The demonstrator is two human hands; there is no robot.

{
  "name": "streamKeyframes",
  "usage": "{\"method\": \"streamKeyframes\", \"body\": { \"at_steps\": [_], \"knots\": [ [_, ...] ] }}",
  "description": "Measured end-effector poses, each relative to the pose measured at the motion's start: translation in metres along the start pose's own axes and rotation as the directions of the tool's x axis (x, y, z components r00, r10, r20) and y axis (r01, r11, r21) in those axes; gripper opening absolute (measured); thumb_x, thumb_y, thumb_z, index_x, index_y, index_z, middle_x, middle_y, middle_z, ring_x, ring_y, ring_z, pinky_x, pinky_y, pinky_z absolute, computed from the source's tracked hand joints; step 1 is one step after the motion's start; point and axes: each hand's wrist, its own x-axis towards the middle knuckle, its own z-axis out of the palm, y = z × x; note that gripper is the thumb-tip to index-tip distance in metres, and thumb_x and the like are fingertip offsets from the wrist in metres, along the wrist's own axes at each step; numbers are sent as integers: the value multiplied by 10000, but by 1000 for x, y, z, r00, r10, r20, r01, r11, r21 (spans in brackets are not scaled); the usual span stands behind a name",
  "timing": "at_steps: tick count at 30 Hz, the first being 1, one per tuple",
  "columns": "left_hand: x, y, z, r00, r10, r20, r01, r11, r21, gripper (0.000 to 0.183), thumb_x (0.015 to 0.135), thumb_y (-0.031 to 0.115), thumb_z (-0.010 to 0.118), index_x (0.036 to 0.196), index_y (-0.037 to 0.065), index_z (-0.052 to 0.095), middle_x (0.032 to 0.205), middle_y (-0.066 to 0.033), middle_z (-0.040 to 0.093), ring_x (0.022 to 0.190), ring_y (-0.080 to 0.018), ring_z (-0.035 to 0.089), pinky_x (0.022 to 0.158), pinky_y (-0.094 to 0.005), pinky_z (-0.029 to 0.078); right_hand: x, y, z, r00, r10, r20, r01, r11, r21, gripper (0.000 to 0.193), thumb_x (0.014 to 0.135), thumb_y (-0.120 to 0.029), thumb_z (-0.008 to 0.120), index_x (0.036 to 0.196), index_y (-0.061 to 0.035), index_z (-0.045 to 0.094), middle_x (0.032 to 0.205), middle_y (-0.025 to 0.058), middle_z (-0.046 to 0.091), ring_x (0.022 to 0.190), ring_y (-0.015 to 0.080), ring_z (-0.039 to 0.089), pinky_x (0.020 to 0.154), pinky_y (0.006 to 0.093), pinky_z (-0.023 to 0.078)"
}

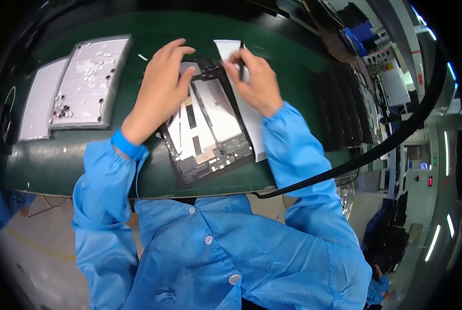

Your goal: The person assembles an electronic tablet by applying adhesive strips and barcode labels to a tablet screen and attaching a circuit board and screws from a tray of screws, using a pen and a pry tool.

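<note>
Smock (184, 253) x1; L hand (160, 85), grip apart, at 1 tablet (216, 106); R hand (260, 85), grip round 1 blk tool (241, 66)

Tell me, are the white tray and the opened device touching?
Apart: the head view shows green tabletop between the white tray and the opened device.

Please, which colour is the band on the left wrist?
The band is blue, best seen in the head view.
</note>
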Motion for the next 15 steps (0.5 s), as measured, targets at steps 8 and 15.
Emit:
{"method": "streamKeyframes", "body": {
  "at_steps": [8, 15],
  "knots": [
    [-42, 1, 24, 817, -571, -79, 452, 720, -527, 710, 930, 154, 683, 1512, 12, 302, 1557, -229, 298, 1451, -378, 286, 1206, -430, 226, -54, -12, -18, 986, 57, 155, -123, 877, 464, 185, 929, -70, 706, 946, -57, 523, 1278, 209, 682, 1265, 294, 621, 1020, 360, 480],
    [-16, -15, 17, 783, -618, -70, 208, 366, -907, 741, 1032, 287, 580, 1572, 49, 131, 1637, -240, 122, 1539, -345, 119, 1242, -427, 136, -2, -40, -36, 963, 215, 161, -264, 649, 714, 311, 943, 59, 604, 1082, -112, 385, 1574, 242, 412, 1414, 268, 451, 1110, 324, 423]
  ]
}}
